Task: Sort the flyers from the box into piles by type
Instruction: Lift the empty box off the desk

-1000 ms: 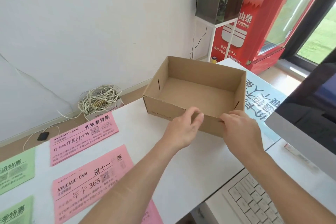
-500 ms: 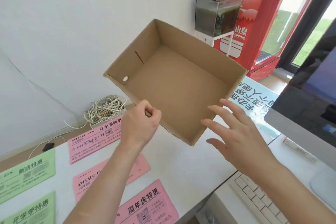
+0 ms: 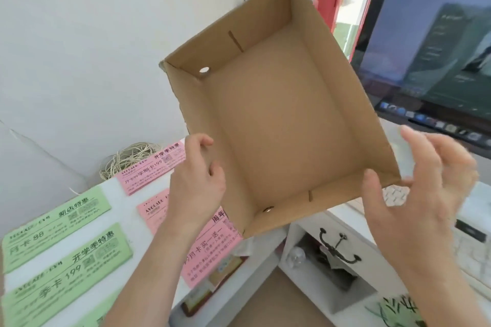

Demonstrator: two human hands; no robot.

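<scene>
Left hand (image 3: 196, 178) clamped on near-left wall of cardboard box (image 3: 279, 114). Right hand (image 3: 425, 188) spread, nothing grasped, just beside near-right corner. Box held aloft, tilted, open side to camera, seen empty. Pink flyers (image 3: 151, 167) and green flyers (image 3: 53, 220) laid out by colour on desk (image 3: 122, 207). Sorting judged near done. Next, box to be set down clear of piles.

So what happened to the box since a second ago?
The box went up off the table and tipped its open, empty inside toward the camera. The left hand grips its side wall; the right hand let go and now spreads open near its corner. The pink flyers and green flyers stayed lying on the table.
</scene>
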